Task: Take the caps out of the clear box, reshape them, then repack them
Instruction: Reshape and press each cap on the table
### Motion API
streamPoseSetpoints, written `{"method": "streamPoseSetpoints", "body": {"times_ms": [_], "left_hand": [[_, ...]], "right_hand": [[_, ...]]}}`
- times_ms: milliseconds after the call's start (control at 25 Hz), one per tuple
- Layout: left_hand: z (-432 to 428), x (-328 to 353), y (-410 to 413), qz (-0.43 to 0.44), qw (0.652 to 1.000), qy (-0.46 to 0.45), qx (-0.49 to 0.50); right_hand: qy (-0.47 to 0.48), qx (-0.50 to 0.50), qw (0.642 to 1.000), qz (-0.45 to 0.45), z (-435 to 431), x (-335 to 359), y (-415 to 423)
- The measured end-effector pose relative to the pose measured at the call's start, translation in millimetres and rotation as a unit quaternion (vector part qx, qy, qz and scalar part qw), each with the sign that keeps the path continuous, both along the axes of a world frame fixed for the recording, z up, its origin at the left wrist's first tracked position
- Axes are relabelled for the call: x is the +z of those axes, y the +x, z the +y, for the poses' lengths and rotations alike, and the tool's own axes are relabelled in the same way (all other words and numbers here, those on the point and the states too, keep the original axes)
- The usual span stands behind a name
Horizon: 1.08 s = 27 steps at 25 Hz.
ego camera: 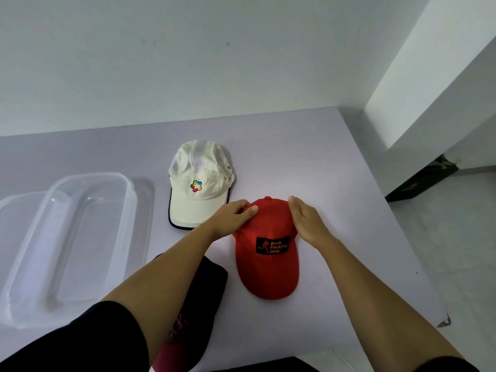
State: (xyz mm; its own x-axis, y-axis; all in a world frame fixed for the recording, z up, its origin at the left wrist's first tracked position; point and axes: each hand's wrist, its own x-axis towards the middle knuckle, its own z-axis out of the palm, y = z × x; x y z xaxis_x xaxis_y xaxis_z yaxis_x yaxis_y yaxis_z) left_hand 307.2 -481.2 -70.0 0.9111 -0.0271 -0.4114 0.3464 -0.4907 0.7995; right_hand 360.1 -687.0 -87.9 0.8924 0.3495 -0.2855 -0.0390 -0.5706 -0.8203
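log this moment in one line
step: reshape; left hand: grips red cap; right hand: presses red cap; white cap: on table; clear box: open

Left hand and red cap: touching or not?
Touching. The head view shows the left hand on the crown of the red cap: the thumb lies on the fabric, the fingers curl over the far edge, and no gap shows.

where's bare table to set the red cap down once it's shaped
Bare table lies right of the red cap out to the table's edge, and behind the white cap along the wall. Crowded near-left: clear box and dark cap.
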Motion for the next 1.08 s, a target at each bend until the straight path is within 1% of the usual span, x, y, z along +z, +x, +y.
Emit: {"method": "streamPoseSetpoints", "body": {"times_ms": [80, 160, 400, 600, 680, 720, 880, 1000, 1080], "left_hand": [[4.2, -6.4, -0.3, 0.008, 1.0, -0.012, 0.001], [5.1, -11.0, 0.7, 0.015, 1.0, -0.022, -0.001], [8.0, -17.7, 1.7, 0.027, 0.997, -0.045, 0.053], [1.4, -14.8, 3.1, 0.034, 0.998, -0.02, 0.057], [2.4, -8.9, 4.6, 0.024, 0.997, -0.025, 0.071], [4.9, -4.0, 6.4, 0.004, 0.996, -0.024, 0.088], [30.2, 22.2, 9.9, -0.087, 0.983, 0.059, 0.15], [62.7, 26.8, -0.3, -0.096, 0.972, 0.118, 0.179], [86.7, 22.1, -11.2, -0.084, 0.967, 0.166, 0.174]], "right_hand": [[0.019, -0.014, 0.998, 0.051, -7.8, -6.5, 1.7], [-0.001, 0.004, 0.998, 0.059, -14.1, -8.5, 3.0], [-0.03, 0.012, 0.999, 0.01, -16.9, -3.2, 6.6], [-0.01, 0.009, 1.0, 0.018, -16.5, -4.9, 9.6], [-0.01, 0.01, 1.0, -0.016, -12.8, -1.4, 13.4], [-0.012, 0.017, 0.999, -0.043, -8.9, 3.0, 16.7], [-0.011, 0.077, 0.989, -0.129, 27.3, 27.5, 31.1], [-0.03, 0.133, 0.978, -0.155, 68.4, 36.1, 32.5], [-0.063, 0.169, 0.972, -0.152, 99.4, 33.1, 26.9]]}}
